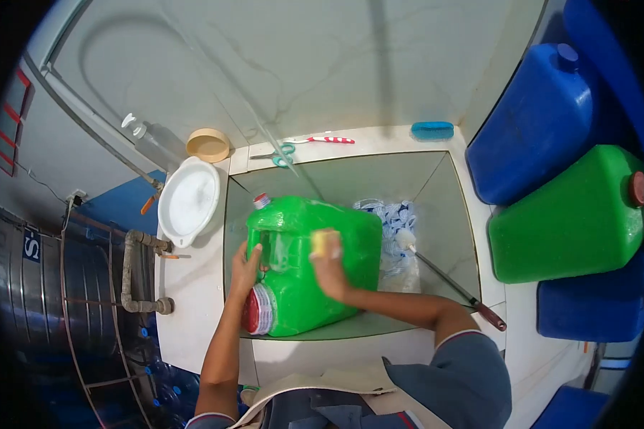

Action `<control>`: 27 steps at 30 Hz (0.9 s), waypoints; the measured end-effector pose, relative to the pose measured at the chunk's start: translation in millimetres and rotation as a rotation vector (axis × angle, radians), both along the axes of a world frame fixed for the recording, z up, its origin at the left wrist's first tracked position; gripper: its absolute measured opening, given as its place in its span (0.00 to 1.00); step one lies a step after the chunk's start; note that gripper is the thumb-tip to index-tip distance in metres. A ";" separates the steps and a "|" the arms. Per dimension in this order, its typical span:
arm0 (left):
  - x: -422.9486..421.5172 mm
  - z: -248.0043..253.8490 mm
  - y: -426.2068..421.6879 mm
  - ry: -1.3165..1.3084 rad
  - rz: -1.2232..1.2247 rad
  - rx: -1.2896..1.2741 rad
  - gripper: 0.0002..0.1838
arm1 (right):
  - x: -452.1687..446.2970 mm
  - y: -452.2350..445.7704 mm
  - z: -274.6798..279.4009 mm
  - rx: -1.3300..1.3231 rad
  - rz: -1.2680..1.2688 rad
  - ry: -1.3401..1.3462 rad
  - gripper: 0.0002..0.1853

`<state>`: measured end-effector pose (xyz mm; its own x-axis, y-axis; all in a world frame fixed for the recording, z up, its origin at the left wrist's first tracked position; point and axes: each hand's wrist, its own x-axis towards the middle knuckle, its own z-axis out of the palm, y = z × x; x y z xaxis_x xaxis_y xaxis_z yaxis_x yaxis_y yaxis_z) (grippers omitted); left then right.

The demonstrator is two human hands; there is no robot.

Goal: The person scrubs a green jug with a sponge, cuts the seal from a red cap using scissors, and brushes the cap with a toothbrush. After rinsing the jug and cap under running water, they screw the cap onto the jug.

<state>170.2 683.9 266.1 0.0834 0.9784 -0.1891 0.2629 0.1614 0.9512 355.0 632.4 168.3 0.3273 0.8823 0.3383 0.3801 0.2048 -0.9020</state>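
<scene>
"So, what's the biggest thing?"
"The sink [336,171]. It's set in the white bench [286,350]."
"And what's in it?"
"A big green jug [322,264]. Its handle and two red lids are on the left side."
"Who's got it?"
"The left hand [245,266]. It's curled round the jug's handle."
"What else is big?"
"Another green jug [565,222] and a blue jug [537,129] stand on the right, outside the sink."
"Anything smaller?"
"A white bowl [189,202] with suds sits on the bench to the left. A long brush [445,277] leans across the right edge of the sink. Its white end is near some blue and white bits [397,214]."
"And the other hand?"
"The right hand [329,270] is blurry, but it's gripping a little yellow sponge [325,243] over the green jug. I can't tell if they touch."
</scene>
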 end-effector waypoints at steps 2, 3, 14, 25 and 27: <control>-10.4 -14.4 4.4 -0.026 0.063 -0.039 0.18 | 0.8 21.8 35.9 0.105 0.119 -0.286 0.23; -15.0 -19.4 4.8 -0.018 0.065 -0.047 0.18 | 3.8 47.7 16.7 0.095 0.118 -0.444 0.22; -38.6 -55.0 12.6 0.044 0.194 -0.111 0.17 | -3.6 -69.0 -23.5 -0.099 0.160 -0.341 0.29; -37.5 -60.5 16.0 -0.014 0.228 -0.037 0.17 | 107.5 8.8 -106.2 -0.956 -0.175 0.008 0.24; -38.1 -61.0 16.3 -0.023 0.242 -0.031 0.16 | 83.3 -47.3 -141.1 -0.833 -0.215 -0.263 0.29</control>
<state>132.1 700.2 205.1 -0.1478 0.9641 -0.2205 0.1911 0.2466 0.9501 438.3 585.1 27.2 0.5159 0.8038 -0.2963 0.5502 -0.5760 -0.6046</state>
